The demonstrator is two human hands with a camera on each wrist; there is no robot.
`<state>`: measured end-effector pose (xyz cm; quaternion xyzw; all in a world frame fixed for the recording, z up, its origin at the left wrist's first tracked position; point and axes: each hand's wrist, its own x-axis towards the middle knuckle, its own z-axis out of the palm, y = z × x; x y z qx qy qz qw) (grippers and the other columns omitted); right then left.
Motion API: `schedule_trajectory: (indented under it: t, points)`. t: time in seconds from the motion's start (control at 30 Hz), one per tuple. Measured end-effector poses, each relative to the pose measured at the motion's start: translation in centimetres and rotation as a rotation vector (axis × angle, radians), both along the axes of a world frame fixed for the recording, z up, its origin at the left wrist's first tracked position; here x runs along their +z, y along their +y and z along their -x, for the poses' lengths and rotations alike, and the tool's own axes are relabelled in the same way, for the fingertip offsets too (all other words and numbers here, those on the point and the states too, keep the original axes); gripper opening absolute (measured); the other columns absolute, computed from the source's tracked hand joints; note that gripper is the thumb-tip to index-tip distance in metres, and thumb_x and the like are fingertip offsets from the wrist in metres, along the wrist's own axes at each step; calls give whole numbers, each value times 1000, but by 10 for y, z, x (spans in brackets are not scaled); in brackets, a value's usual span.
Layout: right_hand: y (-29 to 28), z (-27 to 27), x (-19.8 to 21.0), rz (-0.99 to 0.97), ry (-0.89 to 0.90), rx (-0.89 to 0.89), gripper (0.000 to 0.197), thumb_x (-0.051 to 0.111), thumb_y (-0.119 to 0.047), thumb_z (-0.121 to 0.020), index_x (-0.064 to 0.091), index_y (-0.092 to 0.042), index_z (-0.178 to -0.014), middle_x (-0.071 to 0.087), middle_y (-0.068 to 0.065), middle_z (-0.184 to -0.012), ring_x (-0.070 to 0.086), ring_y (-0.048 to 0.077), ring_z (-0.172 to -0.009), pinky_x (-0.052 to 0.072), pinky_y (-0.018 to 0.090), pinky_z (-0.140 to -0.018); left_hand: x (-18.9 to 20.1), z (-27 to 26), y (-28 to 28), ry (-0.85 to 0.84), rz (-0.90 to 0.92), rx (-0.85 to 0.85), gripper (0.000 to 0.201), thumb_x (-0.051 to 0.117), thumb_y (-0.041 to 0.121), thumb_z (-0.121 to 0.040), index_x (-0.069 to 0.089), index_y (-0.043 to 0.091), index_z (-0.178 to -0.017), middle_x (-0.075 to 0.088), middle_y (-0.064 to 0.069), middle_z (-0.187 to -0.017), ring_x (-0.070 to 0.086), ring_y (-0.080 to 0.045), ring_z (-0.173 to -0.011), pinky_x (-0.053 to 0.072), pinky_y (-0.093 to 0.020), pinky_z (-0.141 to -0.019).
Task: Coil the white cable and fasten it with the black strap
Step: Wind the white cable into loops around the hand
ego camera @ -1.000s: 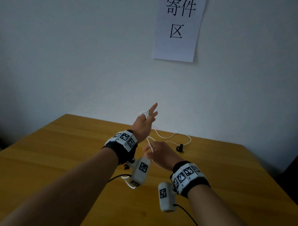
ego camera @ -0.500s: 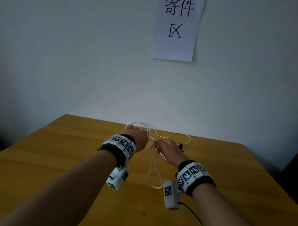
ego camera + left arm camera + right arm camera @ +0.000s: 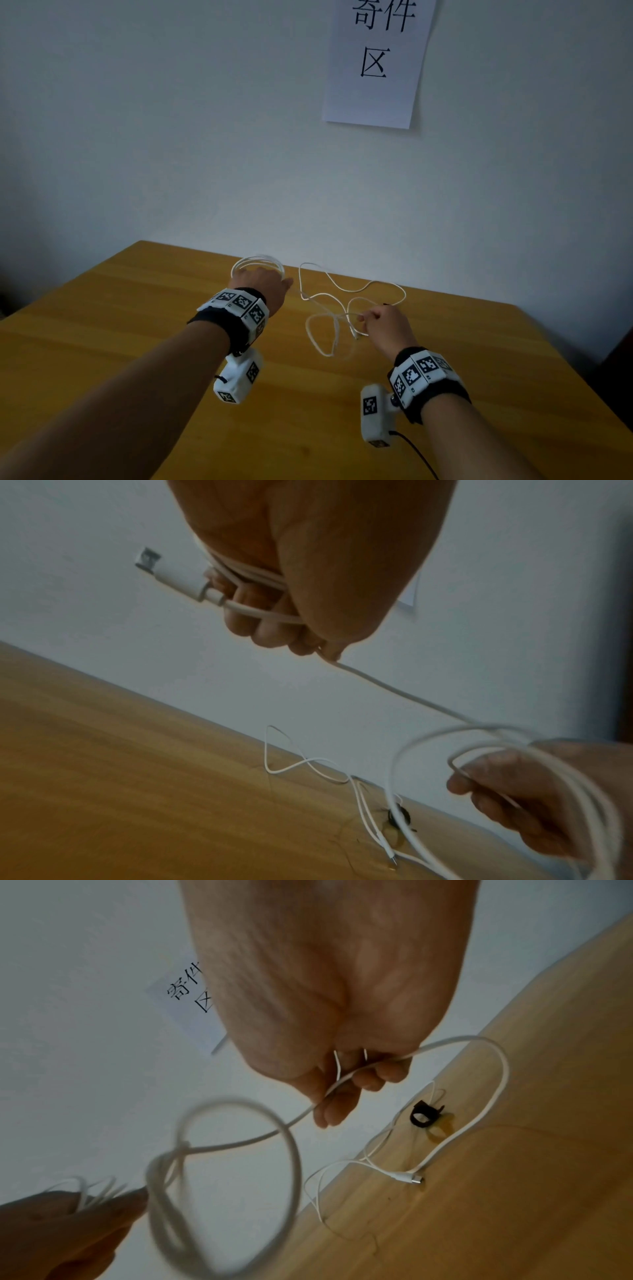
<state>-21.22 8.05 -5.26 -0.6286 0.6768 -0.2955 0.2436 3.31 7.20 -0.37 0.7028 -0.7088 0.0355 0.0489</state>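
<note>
- A plain room, perhaps an office or parcel-posting corner.
- Paper sign (image 3: 375,61) on the bare white wall (image 3: 171,137) reads 寄件区.
- Wooden table (image 3: 102,325) stands against the wall.

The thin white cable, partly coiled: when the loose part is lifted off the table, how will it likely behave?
The thin white cable probably hangs limp: its slack lies in wandering curves on the wooden table. Loops around the left hand may spring loose if released. The right hand pinches it easily, so it seems light.

white cable (image 3: 394,688) coils in left hand (image 3: 308,574)
</note>
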Motion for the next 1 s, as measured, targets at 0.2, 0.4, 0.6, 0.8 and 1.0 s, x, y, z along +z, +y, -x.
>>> schedule_trajectory:
  t: [0.2,0.4,0.6,0.8,1.0]
  points:
    - [-4,5,-10,-67,143,-180,31,49,-18,-104,73,-1,-115,74,15,-112,70,28,-92,53,31,-71,5,1,2,89,32,124,59,19,50,-102,55,16,-71,56,0,-68,59,-20,-71,44,-33,-66]
    - [-1,5,-5,-130,225,-325,30,54,-9,-100,66,0,-125,69,19,-121,68,35,-107,48,33,-71,13,5,4,236,64,180,56,19,45,-104,52,13,-71,54,-2,-62,58,-22,-63,48,-32,-63]
    - [-3,6,-3,-197,280,-378,19,65,-3,-92,74,1,-109,75,16,-103,65,25,-70,49,30,-46,14,2,-3,403,75,258,59,20,38,-106,49,11,-62,52,-5,-57,50,-19,-52,43,-30,-58]
    - [-5,11,-8,-230,318,-435,16,65,-5,-94,77,0,-102,76,15,-101,74,29,-90,55,31,-63,24,-8,-6,516,64,319,46,21,21,-106,58,3,-125,52,-7,-68,51,-21,-60,41,-32,-53]
    - [-1,23,-11,-234,295,-472,23,56,-9,-101,74,4,-104,74,19,-106,72,32,-97,48,30,-67,18,-24,-9,705,173,376,58,19,27,-107,64,-9,-113,68,-27,-103,64,-39,-98,45,-41,-73]
